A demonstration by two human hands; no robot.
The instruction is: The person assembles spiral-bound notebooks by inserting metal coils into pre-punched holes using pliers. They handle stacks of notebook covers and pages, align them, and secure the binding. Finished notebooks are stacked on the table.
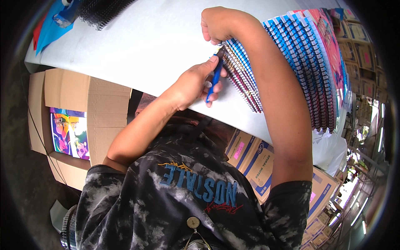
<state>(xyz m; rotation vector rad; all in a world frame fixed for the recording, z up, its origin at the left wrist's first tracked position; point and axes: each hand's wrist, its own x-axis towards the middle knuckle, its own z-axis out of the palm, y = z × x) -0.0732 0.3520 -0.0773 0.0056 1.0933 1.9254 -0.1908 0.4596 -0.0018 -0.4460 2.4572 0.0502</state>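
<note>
My left hand (192, 86) is closed around a pair of blue-handled pliers (215, 80). Their dark jaws reach up to the end of a stack of spiral-bound notebooks (243, 81) lying on the white table. My right hand (220, 26) is curled just beyond the jaws, at the stack's far end; its fingertips are partly hidden, and I cannot make out what they pinch. Under and beside my right forearm, a larger fanned row of spiral notebooks (293, 62) shows dark coils and blue-and-white edges.
An open cardboard box (108, 104) with colourful printed covers (68, 133) stands left of the white table (137, 54). Black coils (102, 12) lie at the table's far left, near a blue sheet (54, 33). Cartons (260, 166) and a clear plastic bag (331, 152) are at the right.
</note>
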